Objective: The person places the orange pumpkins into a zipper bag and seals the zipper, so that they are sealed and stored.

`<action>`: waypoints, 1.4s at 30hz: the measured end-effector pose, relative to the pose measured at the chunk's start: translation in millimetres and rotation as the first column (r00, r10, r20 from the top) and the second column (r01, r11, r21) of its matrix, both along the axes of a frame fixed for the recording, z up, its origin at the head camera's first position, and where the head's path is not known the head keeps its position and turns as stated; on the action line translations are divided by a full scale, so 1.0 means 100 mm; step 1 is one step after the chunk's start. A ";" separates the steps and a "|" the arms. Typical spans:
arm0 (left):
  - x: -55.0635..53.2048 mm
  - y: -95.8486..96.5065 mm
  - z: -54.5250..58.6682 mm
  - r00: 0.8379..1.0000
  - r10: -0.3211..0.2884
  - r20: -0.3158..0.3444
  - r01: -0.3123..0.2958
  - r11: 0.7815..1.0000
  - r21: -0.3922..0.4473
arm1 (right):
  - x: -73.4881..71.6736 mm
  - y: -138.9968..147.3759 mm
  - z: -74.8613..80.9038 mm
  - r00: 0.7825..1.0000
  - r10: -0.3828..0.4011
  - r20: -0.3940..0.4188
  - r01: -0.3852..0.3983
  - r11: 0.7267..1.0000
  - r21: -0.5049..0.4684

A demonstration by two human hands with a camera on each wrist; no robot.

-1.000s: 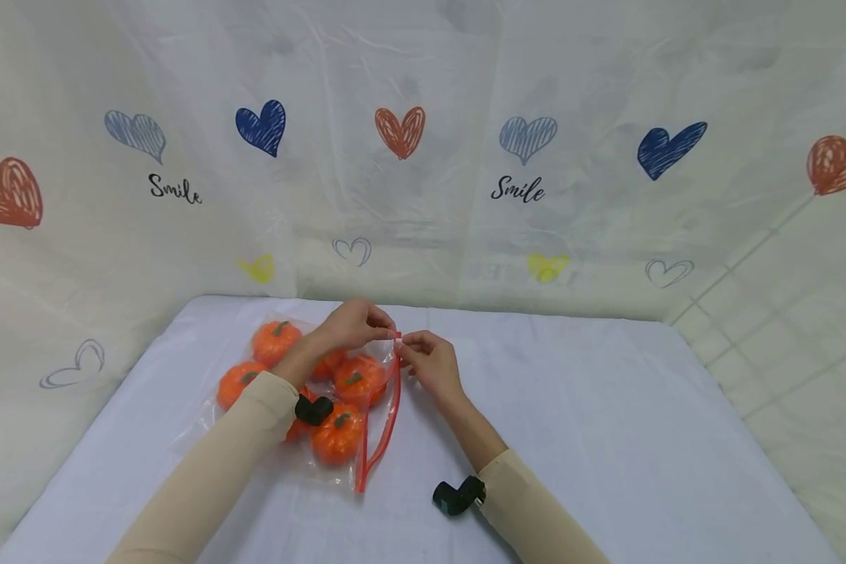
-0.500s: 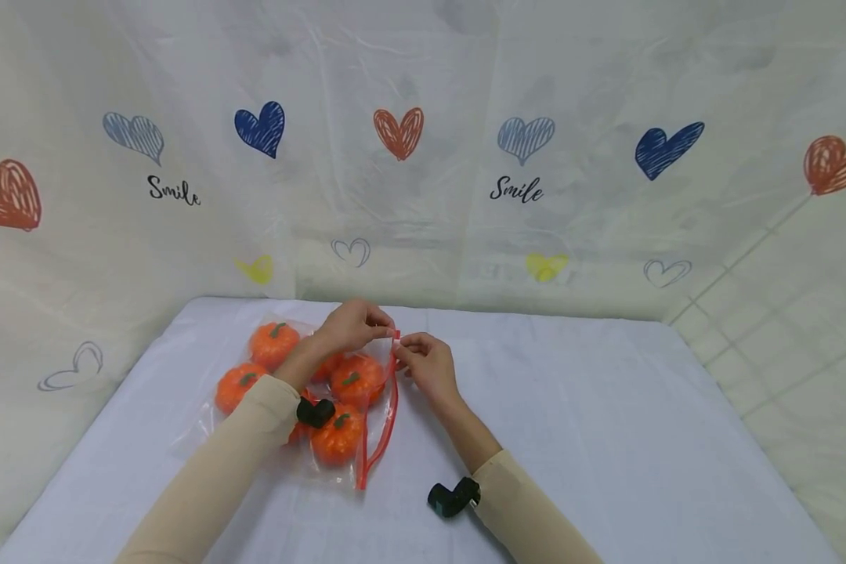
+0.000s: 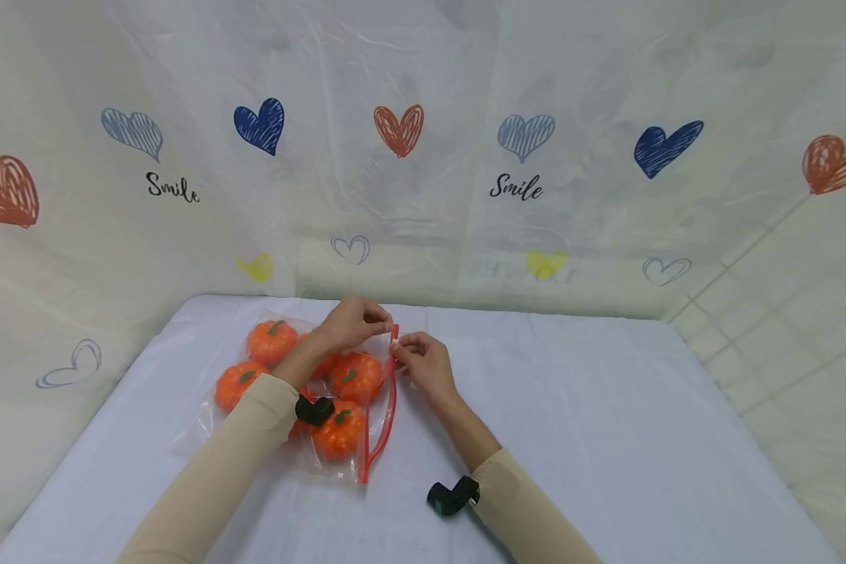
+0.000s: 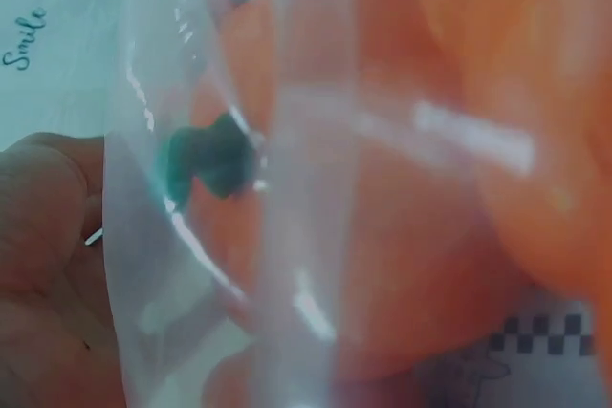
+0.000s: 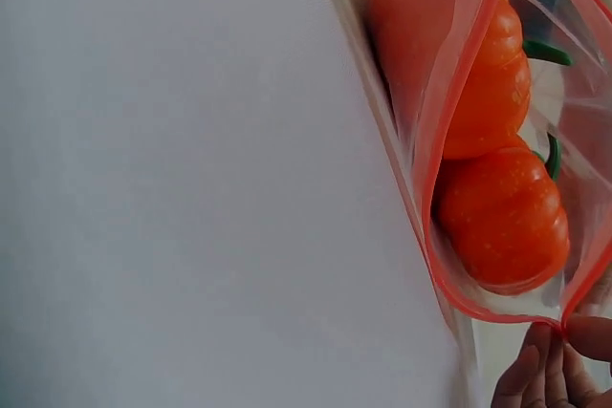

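A clear plastic zip bag [image 3: 333, 470] lies on the left half of the table, holding several orange toy pumpkins [image 3: 357, 377] with green stems. Red zip strips [image 3: 391, 419] edge its mouth, which gapes toward the near end. My left hand [image 3: 355, 323] pinches the far corner of the mouth. Just right of it, my right hand [image 3: 428, 366] pinches the strip near a small white piece. The right wrist view shows the fingers [image 5: 550, 370] where the red edges meet, pumpkins visible through the gap. Plastic and a pumpkin [image 4: 382, 207] fill most of the left wrist view.
A white cloth covers the table [image 3: 606, 431]. Behind it hangs a pale curtain [image 3: 451, 235] printed with hearts and "Smile". A black wrist camera [image 3: 314, 410] on the left sleeve hangs over the bag; another camera [image 3: 453, 496] sits at the right sleeve.
Both hands keep their pinch at the bag's far corner. The right fingers sit slightly lower along the red strip, and a bit more of its end shows above them.
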State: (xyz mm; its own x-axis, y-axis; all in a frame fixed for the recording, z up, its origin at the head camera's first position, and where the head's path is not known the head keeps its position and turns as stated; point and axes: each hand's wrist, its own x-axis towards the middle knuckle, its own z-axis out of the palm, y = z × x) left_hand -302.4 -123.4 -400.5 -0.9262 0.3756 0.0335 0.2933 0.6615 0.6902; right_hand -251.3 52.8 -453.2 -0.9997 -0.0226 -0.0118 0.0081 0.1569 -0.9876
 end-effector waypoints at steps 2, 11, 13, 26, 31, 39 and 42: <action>-0.01 -0.01 -0.01 0.999 -0.028 0.017 0.028 1.000 0.013 | -0.01 0.00 -0.01 1.000 0.007 -0.003 -0.007 1.000 -0.005; -0.02 -0.01 -0.02 0.997 -0.049 0.057 0.048 0.999 0.020 | -0.03 0.01 -0.03 1.000 0.010 -0.010 -0.010 1.000 -0.007; -0.03 -0.02 -0.02 0.997 -0.048 0.062 0.047 0.999 0.018 | -0.03 0.01 -0.02 1.000 0.013 -0.015 -0.013 1.000 0.003; -0.03 -0.01 -0.04 0.996 0.008 0.091 -0.012 0.998 0.054 | -0.02 0.03 0.02 0.999 0.038 0.008 -0.039 0.998 0.049; -0.03 0.00 -0.04 0.998 0.016 0.068 -0.021 0.998 0.066 | -0.02 0.00 0.01 1.000 0.019 -0.012 -0.019 1.000 0.019; -0.04 0.00 -0.04 0.996 0.048 0.074 -0.055 0.994 0.098 | -0.01 -0.04 0.01 1.000 0.004 -0.015 -0.004 1.000 -0.001; -0.04 0.01 -0.03 0.995 0.062 0.077 -0.070 0.992 0.104 | -0.01 -0.04 0.01 1.000 -0.002 -0.011 0.002 1.000 0.003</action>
